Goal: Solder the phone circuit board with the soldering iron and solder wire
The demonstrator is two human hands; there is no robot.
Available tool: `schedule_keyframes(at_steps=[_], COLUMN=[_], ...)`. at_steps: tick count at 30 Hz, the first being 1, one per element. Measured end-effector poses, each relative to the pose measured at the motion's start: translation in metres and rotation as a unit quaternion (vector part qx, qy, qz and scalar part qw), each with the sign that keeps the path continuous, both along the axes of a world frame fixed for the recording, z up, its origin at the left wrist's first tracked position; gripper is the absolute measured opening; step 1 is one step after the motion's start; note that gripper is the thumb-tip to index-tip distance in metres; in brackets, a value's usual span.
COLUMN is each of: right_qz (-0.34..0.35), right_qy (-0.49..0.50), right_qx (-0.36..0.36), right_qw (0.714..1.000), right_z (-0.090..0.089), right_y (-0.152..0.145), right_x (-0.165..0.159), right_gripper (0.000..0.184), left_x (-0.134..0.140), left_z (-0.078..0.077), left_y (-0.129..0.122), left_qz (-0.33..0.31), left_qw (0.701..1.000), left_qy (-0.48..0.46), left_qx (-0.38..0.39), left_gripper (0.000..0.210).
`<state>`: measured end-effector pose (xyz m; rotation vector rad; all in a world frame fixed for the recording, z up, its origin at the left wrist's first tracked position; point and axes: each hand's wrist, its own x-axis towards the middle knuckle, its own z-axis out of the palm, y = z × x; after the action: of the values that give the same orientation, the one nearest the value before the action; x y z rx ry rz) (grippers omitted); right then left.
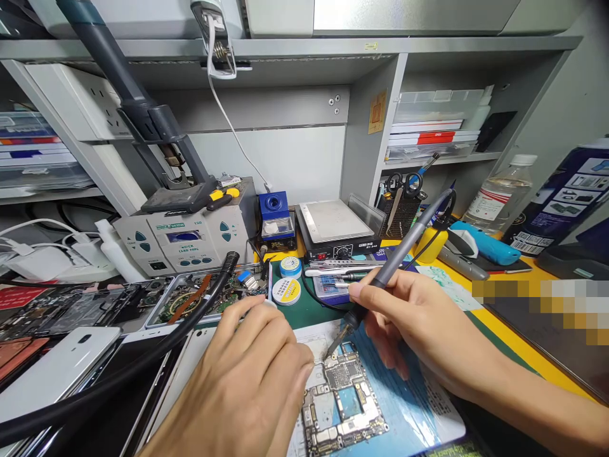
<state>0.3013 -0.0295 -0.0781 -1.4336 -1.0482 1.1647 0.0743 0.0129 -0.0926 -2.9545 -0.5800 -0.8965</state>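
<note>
The board (340, 374) lies on a blue-and-white sheet (419, 416), between your two hands and just below the right one. Your right hand (404, 317) grips the iron (392, 263) like a pen, its tip at the board's upper left corner; you cannot tell whether they touch. Your left hand (257, 374) is curled beside the board's left edge; its fingertips are hidden, so you cannot tell if it holds anything. Beyond it stand two tins (287, 292). A black hose (147, 362) slants across the phones (71, 362) at your left.
</note>
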Motion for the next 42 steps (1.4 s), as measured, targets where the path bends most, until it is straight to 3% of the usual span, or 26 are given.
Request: schedule_keyframes(at_steps=[10, 14, 27, 34, 42], right_qz=[0.002, -0.001, -0.031, -0.015, 0.000], right_qy=[0.009, 0.018, 0.070, 0.059, 0.099], right_qx=[0.001, 0.002, -0.037, -0.041, -0.011], right_qw=[1.000, 1.000, 0.996, 0.997, 0.995], right_z=[0.000, 0.000, 0.004, 0.006, 0.004], right_y=[-0.001, -0.002, 0.004, 0.003, 0.001], right_x=[0.002, 0.003, 0.002, 0.004, 0.004], right_gripper=[0.033, 0.040, 0.033, 0.038, 0.026], left_x=[0.000, -0.001, -0.001, -0.002, -0.002], left_z=[-0.005, -0.007, -0.011, -0.012, -0.013], left_y=[0.001, 0.002, 0.001, 0.002, 0.001], left_qz=[0.009, 0.009, 0.010, 0.021, 0.013], left_qw=[0.998, 0.997, 0.997, 0.993, 0.995], left_qy=[-0.031, -0.039, -0.065, -0.056, -0.070], left_qx=[-0.062, -0.064, -0.042, -0.106, -0.073], left_gripper=[0.017, 0.018, 0.019, 0.015, 0.017])
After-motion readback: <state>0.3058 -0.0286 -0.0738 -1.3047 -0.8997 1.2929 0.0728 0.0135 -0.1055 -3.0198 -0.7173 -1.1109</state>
